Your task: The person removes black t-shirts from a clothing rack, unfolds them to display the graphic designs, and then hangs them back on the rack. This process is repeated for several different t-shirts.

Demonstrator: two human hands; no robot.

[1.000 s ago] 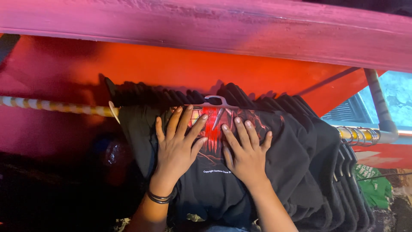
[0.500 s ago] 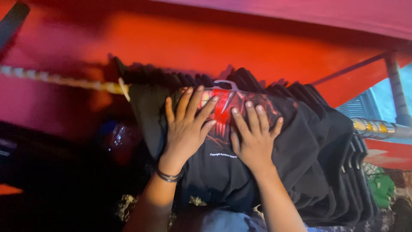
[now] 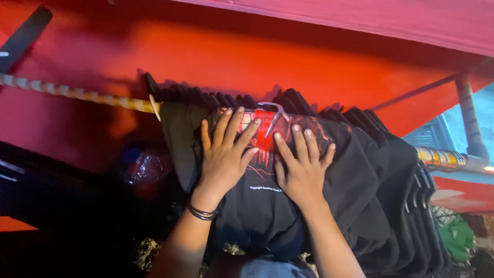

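Both hands flat, fingers spread, gripping nothing: left hand (image 3: 224, 157) and right hand (image 3: 302, 170) press on the black printed shirt (image 3: 272, 206), fingertips toward 12 o'clock. Shirt hangs from the striped rail (image 3: 77, 95), running 9 to 3; hanger hook (image 3: 272, 108) between the hands.

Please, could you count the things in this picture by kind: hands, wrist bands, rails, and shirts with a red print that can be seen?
Hands: 2, the left hand and the right hand, both flat on the printed shirt
Black shirts with a visible red print: 1
Dark wrist bands: 1 set, on the left wrist
Striped hanging rails: 1
Total: 5
The other dark garments on the rail overlap too much to count.
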